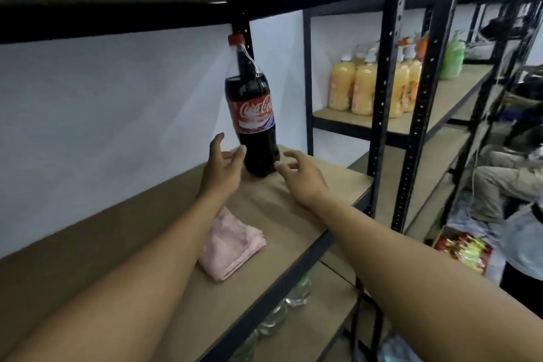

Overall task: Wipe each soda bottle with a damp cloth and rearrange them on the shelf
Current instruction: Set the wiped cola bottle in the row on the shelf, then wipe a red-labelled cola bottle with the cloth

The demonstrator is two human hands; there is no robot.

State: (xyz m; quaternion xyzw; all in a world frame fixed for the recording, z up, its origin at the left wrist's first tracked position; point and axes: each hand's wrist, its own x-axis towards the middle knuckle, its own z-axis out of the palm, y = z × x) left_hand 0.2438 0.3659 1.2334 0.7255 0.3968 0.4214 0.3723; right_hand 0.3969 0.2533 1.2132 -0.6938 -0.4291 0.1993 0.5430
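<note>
Head view shows the fingers (239,153) of the left hand (223,169) spread and slightly curved. The fingers (289,156) of the right hand (304,175) are spread in the same way. They hold nothing. The two hands are at both sides of the foot of the Coca-Cola bottle (255,114), very near to it, but I cannot tell if any fingertip really touches it.

The bottle stands upright near the back right corner of the shelf (279,209), with its red cap on. The pink cloth (232,244) lies folded on the same shelf, nearer to the person, partly under the left forearm and well apart from the bottle.

As I judge it, no wiping is happening now, because no hand has the cloth. Whether this bottle is already wiped cannot be seen. The clear bottles (288,297) on the lower shelf are blurred, so I cannot say if they belong to the task.

The count is two hands, one Coca-Cola bottle and one cloth. The clear bottles are several, but their number is not readable.
</note>
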